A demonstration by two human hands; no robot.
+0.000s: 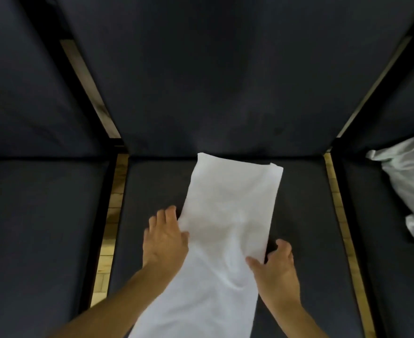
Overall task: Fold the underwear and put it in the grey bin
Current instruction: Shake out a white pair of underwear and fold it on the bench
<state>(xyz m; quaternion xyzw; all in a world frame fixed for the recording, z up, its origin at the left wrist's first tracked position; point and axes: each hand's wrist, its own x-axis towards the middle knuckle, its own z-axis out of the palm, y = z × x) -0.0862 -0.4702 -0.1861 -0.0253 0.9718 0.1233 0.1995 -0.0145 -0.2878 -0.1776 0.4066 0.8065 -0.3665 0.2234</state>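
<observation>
The underwear (228, 215) lay as a long white strip down the middle of the dark table (303, 215), its far end reaching the back wall. The left hand (165, 236) rested at the strip's left edge, fingers straight. The right hand (278, 269) pinched the right edge, thumb on top. It looked like mid-fold, lengthwise done. Next, I judged, an end needed lifting across to halve it. No grey bin showed. A white heap (411, 181) sat at the right.
</observation>
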